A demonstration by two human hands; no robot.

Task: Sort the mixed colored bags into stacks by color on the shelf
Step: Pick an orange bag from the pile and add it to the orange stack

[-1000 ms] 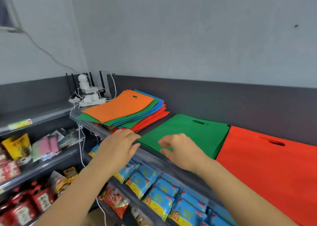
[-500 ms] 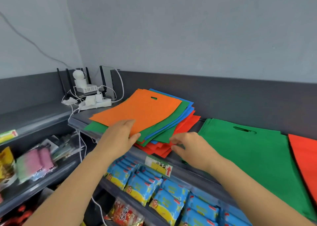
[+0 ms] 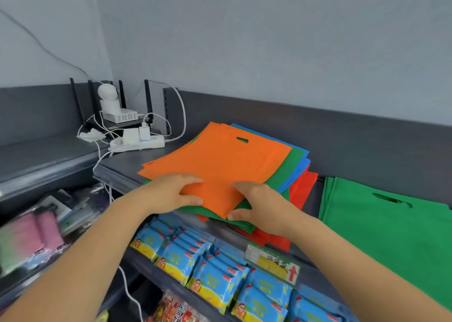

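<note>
A mixed pile of flat bags lies on the grey shelf top (image 3: pixel 122 165). An orange bag (image 3: pixel 220 160) is on top, with green (image 3: pixel 291 167), blue (image 3: pixel 302 165) and red (image 3: pixel 303 187) bags fanned out beneath. My left hand (image 3: pixel 171 192) grips the orange bag's near edge, fingers on top and thumb at the edge. My right hand (image 3: pixel 259 206) pinches its near corner, fingers above and thumb below. A separate green stack (image 3: pixel 381 226) lies to the right.
A router, white camera and power strip (image 3: pixel 137 142) with cables sit at the shelf's back left corner. Blue snack packets (image 3: pixel 212 272) fill the shelf below, with a price label (image 3: pixel 271 264) on its edge. More goods sit on the lower left shelves.
The view has shifted left, and the red stack has left the frame. Both hands moved from the green stack's edge to the mixed pile and took hold of the orange bag.
</note>
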